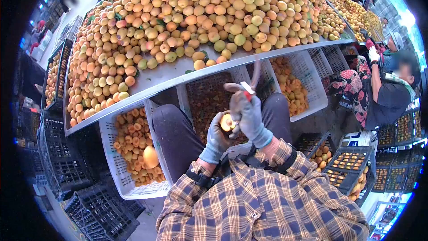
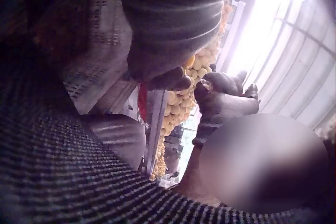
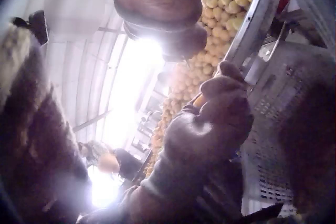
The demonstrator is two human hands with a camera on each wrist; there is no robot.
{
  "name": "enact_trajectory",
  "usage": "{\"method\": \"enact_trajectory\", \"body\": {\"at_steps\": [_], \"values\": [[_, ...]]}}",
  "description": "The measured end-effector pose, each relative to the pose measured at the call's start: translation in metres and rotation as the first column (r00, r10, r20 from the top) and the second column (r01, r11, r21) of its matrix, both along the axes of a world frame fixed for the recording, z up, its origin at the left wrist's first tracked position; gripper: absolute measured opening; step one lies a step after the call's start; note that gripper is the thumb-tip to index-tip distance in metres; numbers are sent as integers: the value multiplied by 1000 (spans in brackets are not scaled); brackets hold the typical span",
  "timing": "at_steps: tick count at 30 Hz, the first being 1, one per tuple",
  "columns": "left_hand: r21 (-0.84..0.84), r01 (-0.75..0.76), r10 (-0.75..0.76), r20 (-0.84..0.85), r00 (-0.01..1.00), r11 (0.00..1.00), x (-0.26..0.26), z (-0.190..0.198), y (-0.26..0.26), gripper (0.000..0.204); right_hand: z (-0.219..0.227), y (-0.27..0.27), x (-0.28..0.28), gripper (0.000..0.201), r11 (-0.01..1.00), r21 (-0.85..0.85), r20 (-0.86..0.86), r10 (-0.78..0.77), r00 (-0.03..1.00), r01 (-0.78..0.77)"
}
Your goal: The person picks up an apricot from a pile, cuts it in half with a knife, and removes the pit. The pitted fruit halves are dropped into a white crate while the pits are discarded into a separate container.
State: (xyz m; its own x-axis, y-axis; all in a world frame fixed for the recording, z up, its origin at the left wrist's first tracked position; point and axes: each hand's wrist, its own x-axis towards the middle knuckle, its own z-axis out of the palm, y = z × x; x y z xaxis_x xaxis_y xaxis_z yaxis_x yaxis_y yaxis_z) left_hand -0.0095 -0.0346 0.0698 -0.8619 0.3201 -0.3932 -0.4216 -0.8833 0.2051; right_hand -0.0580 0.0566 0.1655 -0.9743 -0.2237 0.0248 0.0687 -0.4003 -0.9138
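Grey-gloved, the left hand grips a cut apricot near the plaid shirt; the right hand, just beside it, is clasped round a red-and-white tool. Whole apricots lie heaped on the far metal table.

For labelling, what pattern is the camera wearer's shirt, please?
The shirt is plaid, clearest in the head view.

A metal worktop stands ahead of the hands, its rim running across in front of them. A heap of apricots covers most of it. Ahead and left of the hands, bare metal shows by the rim; a few apricots lie loosely there, with small green leaves among the fruit.
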Motion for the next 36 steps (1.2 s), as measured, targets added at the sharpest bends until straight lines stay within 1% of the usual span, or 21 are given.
{"method": "enact_trajectory", "body": {"at_steps": [1, 3, 5, 9, 11, 13, 15, 17, 18, 19, 21, 23, 24, 25, 27, 28, 29, 31, 33, 34, 36], "values": [[3, -6, 6, 7, 1000, 1000, 1, 0, 0, 38, -7, 6, -1, 40, 996, 49, -34, -67, 997, 68], [-28, 58, -62, -168, 984, 998, 3, -2, 5, 35, -20, 14, 1, 32, 998, -15, -19, -67, 998, 67], [-74, 95, -107, -172, 979, 993, 4, 2, 10, 40, -30, 16, 3, 30, 992, 4, -47, -126, 991, 126], [-268, -5, -8, -49, 999, 964, 9, 8, 24, 56, -36, 17, 9, 28, 982, 27, -64, -184, 981, 186], [-422, -52, -25, -173, 985, 905, 13, 1, 23, 54, -44, 12, 10, 28, 979, 51, -99, -191, 977, 196], [-543, -89, -17, -188, 982, 835, 13, 6, 20, 53, -52, 7, 13, 27, 960, 183, -325, -144, 935, 211], [-671, -188, 57, -213, 975, 718, 14, -6, 20, 53, -52, 4, 9, 30, 959, 178, -331, -150, 931, 218], [-675, -197, 69, -212, 975, 711, 14, -16, 19, 52, -45, 11, 3, 26, 990, -115, 60, -80, 995, 86], [-680, -215, 65, -240, 969, 700, 12, -18, 19, 50, -44, 14, 2, 27, 956, -291, 197, 40, 980, 20], [-685, -235, 60, -270, 961, 690, 11, -19, 19, 48, -45, 5, 11, 28, 937, -347, 231, 51, 972, 34], [-597, -294, 134, -298, 945, 746, 14, -10, 23, 46, -44, -2, 17, 28, 987, -157, 121, -27, 992, 46], [-466, -220, 116, -243, 963, 857, 14, 0, 17, 47, -36, -5, 18, 27, 980, -188, 71, -50, 996, 62], [-314, -185, 166, -85, 982, 931, 9, 5, 23, 51, -35, -3, 17, 27, 980, -141, 19, -137, 990, 139], [-314, -183, 163, -90, 983, 932, 8, 4, 21, 51, -35, 0, 16, 28, 972, -94, -35, -221, 975, 217], [-306, -172, 110, -209, 972, 936, 8, 5, 17, 56, -34, 8, 14, 28, 963, -148, -7, -229, 973, 225], [-426, -192, 94, -242, 966, 884, 10, 14, 19, 54, -34, 10, 14, 27, 970, -75, -21, -233, 972, 231], [-425, -187, 86, -247, 965, 886, 10, 14, 22, 54, -34, 11, 15, 26, 971, -5, -37, -238, 971, 238], [-737, -345, -20, -437, 899, 581, 12, 11, 24, 52, -37, 10, 16, 27, 967, -14, -32, -255, 966, 254], [-760, -405, -29, -485, 874, 508, 14, 3, 24, 48, -39, 7, 18, 26, 947, 122, -250, -259, 933, 296], [-801, -415, -48, -480, 876, 432, 15, -2, 24, 47, -38, 6, 20, 23, 950, 163, -313, -205, 927, 265], [-839, -489, -77, -519, 852, 238, 14, 8, 25, 44, -37, 6, 17, 22, 872, 323, -594, -117, 796, 369]]}}
